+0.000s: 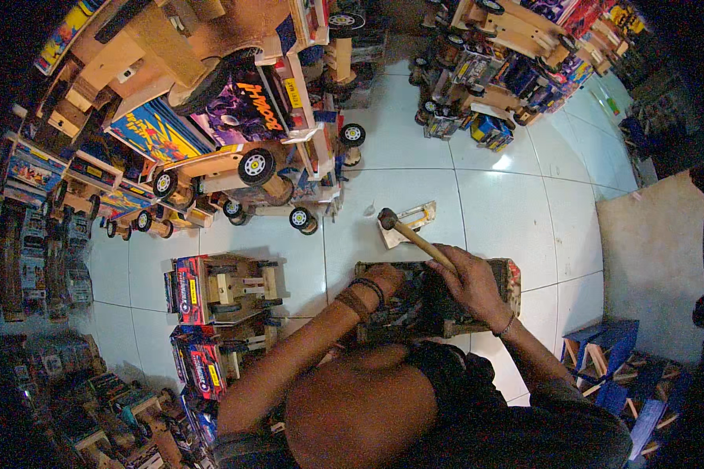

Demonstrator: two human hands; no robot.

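Jutting from right grip [477,288] — hammer [422,244]

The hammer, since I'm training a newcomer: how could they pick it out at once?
On the pale tiled floor, find the dark, boxy piece near the centre, under the person's right grip. The hammer slants up and left from that grip. Its wooden handle and dark, blunt head set it apart from the whitish frame beside it.

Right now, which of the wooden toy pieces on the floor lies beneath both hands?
The dark-centred box straight ahead, with red patterning along its right end. The left hand and the right hand, holding a hammer, are over it alone.
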